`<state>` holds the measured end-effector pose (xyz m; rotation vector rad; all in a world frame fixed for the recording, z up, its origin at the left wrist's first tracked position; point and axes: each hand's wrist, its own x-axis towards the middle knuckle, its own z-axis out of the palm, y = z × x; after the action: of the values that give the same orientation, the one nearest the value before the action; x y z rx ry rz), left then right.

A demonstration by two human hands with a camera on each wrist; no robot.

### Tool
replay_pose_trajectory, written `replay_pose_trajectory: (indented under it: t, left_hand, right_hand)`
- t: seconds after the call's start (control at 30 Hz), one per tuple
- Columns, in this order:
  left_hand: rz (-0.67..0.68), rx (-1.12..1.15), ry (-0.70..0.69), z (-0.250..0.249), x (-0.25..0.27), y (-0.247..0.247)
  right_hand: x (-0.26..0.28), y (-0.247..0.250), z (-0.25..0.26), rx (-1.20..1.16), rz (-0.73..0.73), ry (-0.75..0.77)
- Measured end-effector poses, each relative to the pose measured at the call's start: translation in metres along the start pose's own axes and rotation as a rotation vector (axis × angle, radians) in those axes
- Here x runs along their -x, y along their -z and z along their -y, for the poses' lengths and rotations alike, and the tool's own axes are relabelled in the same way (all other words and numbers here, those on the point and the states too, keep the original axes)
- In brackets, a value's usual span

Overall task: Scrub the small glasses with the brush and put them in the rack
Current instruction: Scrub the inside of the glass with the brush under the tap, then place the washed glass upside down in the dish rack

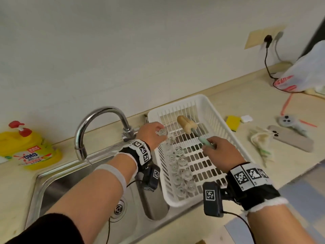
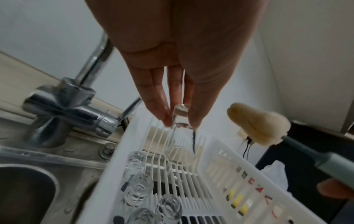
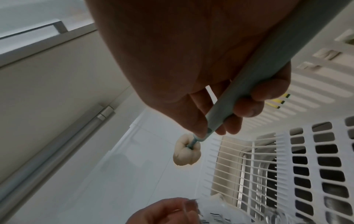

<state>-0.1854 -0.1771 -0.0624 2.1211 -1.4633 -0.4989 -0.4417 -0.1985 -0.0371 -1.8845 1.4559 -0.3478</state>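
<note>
My left hand (image 1: 149,133) pinches a small glass (image 2: 179,133) over the rack (image 1: 219,120); my right hand (image 1: 219,150) grips the brush (image 1: 186,126).

The rack (image 1: 207,110) was white plastic, its floor a grid of slots and its far end a row of thin bars; the small glasses (image 1: 179,170) in it were clear and colourless, as was the glass (image 2: 180,145) at the left hand (image 1: 151,132); the brush (image 1: 186,126) had a cream sponge head and a pale grey-green handle; the sink (image 1: 84,184) and tap (image 1: 100,124) were silver metal; the table (image 1: 263,95) was pale beige; the detergent bottle (image 1: 29,148) was yellow with a red pump and a red-and-blue label; the wristbands (image 1: 253,182) were black with white panels of black square-code patterns; the sponge (image 1: 233,122) was yellow.
</note>
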Motion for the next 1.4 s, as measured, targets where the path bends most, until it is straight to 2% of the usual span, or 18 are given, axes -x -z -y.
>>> replay_pose_trajectory:
  t: [0.17, 0.3, 0.57, 0.87, 1.1, 1.27, 1.4]
  left_hand:
    - [0.152, -0.301, 0.096, -0.028, -0.037, -0.033]
    - [0.271, -0.469, 0.112, -0.036, -0.062, -0.055]
    - [0.381, -0.572, 0.133, -0.04, -0.086, -0.081]
    - [0.5, -0.606, 0.137, -0.039, -0.082, -0.088]
    - [0.437, -0.497, 0.138, -0.035, -0.072, -0.072]
    - [0.25, -0.387, 0.157, -0.024, -0.034, -0.029]
    - [0.084, -0.296, 0.291, 0.017, 0.025, 0.011]
  right_hand:
    - [-0.033, 0.029, -0.024, 0.019, 0.093, 0.026]
    - [-0.054, 0.042, -0.037, 0.006, 0.167, 0.039]
    - [-0.084, 0.047, -0.052, -0.015, 0.222, 0.032]
    - [-0.097, 0.043, -0.05, 0.001, 0.226, 0.049]
    - [-0.09, 0.036, -0.041, 0.002, 0.246, 0.061]
    - [-0.084, 0.021, -0.014, 0.054, 0.296, 0.139]
    - [-0.078, -0.003, 0.026, 0.207, 0.455, 0.28]
